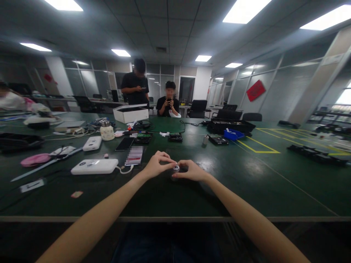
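Both my hands meet over the middle of the green table (pixel 246 182), a little above its surface. My left hand (pixel 157 164) is curled, its thumb and fingertips pinching a small round silvery object (pixel 176 168). My right hand (pixel 192 170) is curled too and pinches the same object from the other side. The object is tiny and partly hidden by my fingers, so I cannot make out what it is.
A white power bank (pixel 94 166) with a cable, a phone (pixel 134 156), a second white device (pixel 92 143), a pink dish (pixel 35 159) and a jar (pixel 107 132) lie to the left. A white box (pixel 131 114), circuit boards (pixel 175 137), black trays (pixel 231 126) and a blue bin (pixel 233 134) sit farther back. Two people with phones are beyond the table.
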`<state>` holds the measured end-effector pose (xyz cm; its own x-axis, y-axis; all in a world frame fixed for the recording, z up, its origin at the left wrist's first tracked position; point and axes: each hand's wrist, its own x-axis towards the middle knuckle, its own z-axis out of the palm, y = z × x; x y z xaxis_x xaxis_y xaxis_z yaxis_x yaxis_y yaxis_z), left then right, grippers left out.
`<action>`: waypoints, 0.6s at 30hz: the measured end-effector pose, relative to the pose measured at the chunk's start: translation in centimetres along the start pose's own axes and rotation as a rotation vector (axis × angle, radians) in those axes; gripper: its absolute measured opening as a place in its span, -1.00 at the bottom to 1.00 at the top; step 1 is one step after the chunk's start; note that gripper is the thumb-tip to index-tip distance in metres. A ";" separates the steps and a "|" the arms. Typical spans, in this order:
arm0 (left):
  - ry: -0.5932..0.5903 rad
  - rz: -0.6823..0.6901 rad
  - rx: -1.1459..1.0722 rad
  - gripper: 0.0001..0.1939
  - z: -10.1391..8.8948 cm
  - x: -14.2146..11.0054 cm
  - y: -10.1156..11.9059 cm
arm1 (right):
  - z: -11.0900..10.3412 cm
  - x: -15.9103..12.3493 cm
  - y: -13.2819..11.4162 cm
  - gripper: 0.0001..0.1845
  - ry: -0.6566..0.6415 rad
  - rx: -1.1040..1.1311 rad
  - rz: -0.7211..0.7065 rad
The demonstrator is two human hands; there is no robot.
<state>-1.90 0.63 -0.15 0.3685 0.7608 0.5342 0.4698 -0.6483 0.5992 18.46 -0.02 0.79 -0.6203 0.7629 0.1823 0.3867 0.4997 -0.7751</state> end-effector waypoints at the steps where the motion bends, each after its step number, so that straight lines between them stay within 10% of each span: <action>1: -0.002 0.005 0.003 -0.82 0.0 0.0 0.1 | 0.0 0.0 0.0 -0.62 0.000 0.002 0.001; 18: 0.177 -0.114 -0.099 -0.71 0.1 -0.1 -0.2 | -0.7 0.6 -0.6 -0.77 0.217 -0.133 -0.148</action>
<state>-1.91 0.70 -0.39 0.1667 0.8180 0.5506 0.4161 -0.5646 0.7128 18.31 0.42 1.79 -0.5218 0.7401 0.4241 0.3976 0.6509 -0.6467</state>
